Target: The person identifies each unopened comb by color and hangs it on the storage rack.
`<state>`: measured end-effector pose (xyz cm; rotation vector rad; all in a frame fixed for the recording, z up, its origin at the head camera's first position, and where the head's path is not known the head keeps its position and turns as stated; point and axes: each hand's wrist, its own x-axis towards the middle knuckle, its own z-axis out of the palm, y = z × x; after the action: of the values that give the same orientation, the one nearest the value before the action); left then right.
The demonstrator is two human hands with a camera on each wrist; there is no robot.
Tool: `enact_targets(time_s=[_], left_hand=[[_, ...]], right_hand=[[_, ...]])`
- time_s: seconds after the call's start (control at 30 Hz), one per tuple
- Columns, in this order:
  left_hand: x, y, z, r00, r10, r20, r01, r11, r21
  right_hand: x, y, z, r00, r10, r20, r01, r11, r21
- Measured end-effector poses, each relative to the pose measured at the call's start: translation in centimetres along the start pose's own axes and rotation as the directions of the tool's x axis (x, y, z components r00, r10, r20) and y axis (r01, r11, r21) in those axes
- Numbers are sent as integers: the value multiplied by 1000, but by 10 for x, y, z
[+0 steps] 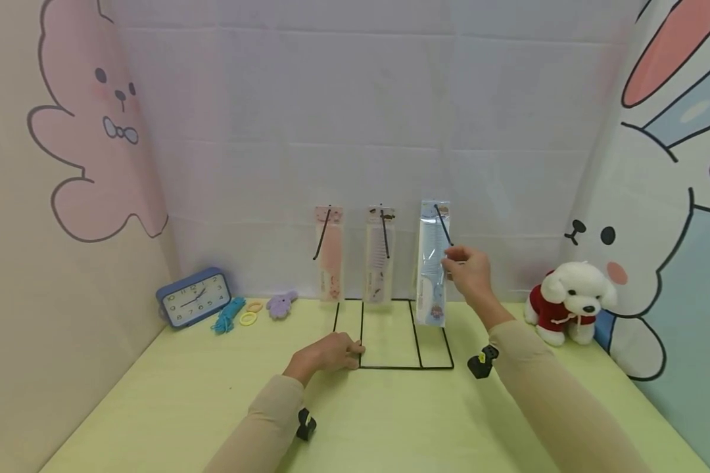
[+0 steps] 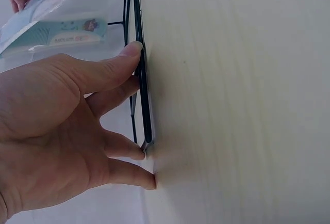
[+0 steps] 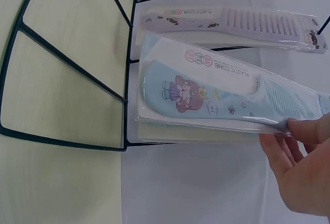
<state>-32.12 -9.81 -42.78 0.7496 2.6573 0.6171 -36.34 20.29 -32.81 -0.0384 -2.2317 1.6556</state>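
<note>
My left hand pinches the base wire of a black wire display rack at its front left, thumb on one side and a finger on the other. Its other fingertips touch the table. At the rack's right hook, my right hand pinches the edge of a bagged blue comb. That comb's bag hangs on the hook; another bagged comb shows behind it. A bagged purple comb hangs on the middle hook and a bagged pink comb on the left one.
On the table's left are a blue alarm clock, a bundle of blue cord, two small rings and a purple plush. A white plush dog in red sits at the right. A white cloth wall stands behind.
</note>
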Motion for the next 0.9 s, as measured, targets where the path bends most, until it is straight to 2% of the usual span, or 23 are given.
enact_targets(time_s=[0.37, 0.67, 0.9], left_hand=[[0, -1, 0, 1000, -1, -4, 1, 1000, -18], [-1, -4, 4, 1000, -11, 1, 11, 1000, -28], [1, -5, 1, 1000, -5, -1, 5, 1000, -6]], right_hand=[[13, 6, 1, 1000, 13, -27, -13, 1000, -1], [19, 14, 8, 999, 34, -12, -35, 999, -10], [21, 19, 2, 998, -29, -51, 20, 985, -173]])
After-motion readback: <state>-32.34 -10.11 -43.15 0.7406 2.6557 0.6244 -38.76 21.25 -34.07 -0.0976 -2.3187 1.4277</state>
